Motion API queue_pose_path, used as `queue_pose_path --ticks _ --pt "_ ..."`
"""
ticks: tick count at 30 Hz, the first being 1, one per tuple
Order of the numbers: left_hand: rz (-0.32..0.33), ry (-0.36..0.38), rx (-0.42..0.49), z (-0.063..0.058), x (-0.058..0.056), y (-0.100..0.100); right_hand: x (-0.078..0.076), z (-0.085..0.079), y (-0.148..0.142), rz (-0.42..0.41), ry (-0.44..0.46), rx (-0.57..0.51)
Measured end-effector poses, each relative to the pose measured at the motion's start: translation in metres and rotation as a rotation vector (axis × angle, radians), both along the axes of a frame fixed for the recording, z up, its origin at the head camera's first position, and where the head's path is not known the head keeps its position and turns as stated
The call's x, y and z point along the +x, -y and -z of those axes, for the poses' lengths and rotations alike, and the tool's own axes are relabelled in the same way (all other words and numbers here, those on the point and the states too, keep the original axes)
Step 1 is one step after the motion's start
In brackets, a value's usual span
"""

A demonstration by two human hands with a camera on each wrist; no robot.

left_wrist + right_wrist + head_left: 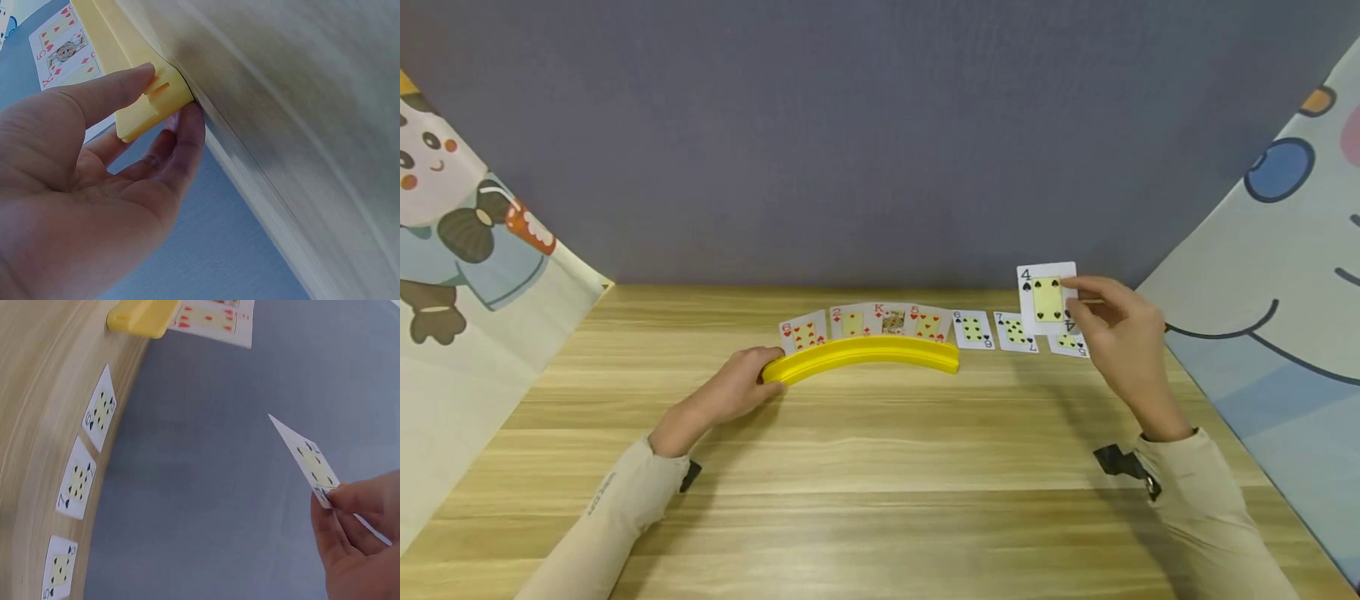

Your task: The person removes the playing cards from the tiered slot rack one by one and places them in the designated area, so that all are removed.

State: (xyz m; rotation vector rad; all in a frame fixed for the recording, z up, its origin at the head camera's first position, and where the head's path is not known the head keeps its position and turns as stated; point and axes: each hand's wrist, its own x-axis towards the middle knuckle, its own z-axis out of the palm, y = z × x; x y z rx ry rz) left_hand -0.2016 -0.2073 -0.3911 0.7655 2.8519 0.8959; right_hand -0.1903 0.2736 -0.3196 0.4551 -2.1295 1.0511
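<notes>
A curved yellow card holder (865,348) stands on the wooden table, with several red-suit playing cards (852,323) upright in it: a six, a two, a king and a five. My left hand (741,385) grips its left end, thumb on the near side and fingers behind, as the left wrist view shows. Raised above the table's right part, my right hand (1120,333) pinches the four of spades (1047,298) by its right edge between thumb and fingers. Behind that card, the five of spades (1070,345) lies partly hidden on the table.
Right of the holder, the six of spades (973,330) and seven of spades (1016,332) lie face up near the table's back edge. A grey wall panel (880,150) rises behind the table (865,500). Cartoon-printed panels flank both sides.
</notes>
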Motion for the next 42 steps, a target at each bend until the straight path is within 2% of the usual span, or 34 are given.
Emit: queue_pose_path --ticks 6,11,17,25,28,32,35,42 --pt "-0.007 -0.019 -0.008 0.001 0.001 0.0 -0.006 0.002 -0.019 0.139 0.089 -0.057" --pt "-0.008 -0.026 -0.004 0.001 0.0 -0.001 -0.013 0.005 -0.035 0.238 0.081 -0.034" --pt "-0.009 -0.018 -0.003 0.0 0.002 0.0 -0.02 0.011 -0.051 0.319 0.156 -0.063" --pt "-0.011 -0.014 -0.004 0.0 0.001 -0.002 -0.025 0.022 -0.073 0.439 0.269 -0.031" --pt "-0.011 -0.017 -0.003 0.0 0.001 -0.002 -0.027 0.026 -0.083 0.445 0.325 -0.026" --pt "-0.01 -0.021 -0.003 0.0 0.001 -0.001 -0.031 0.031 -0.099 0.386 0.394 0.007" --pt "-0.01 -0.022 -0.003 0.0 0.001 -0.001 -0.033 0.037 -0.108 0.341 0.412 0.035" --pt "-0.003 -0.02 -0.002 0.001 0.001 -0.001 -0.035 0.052 -0.126 0.37 0.419 0.03"
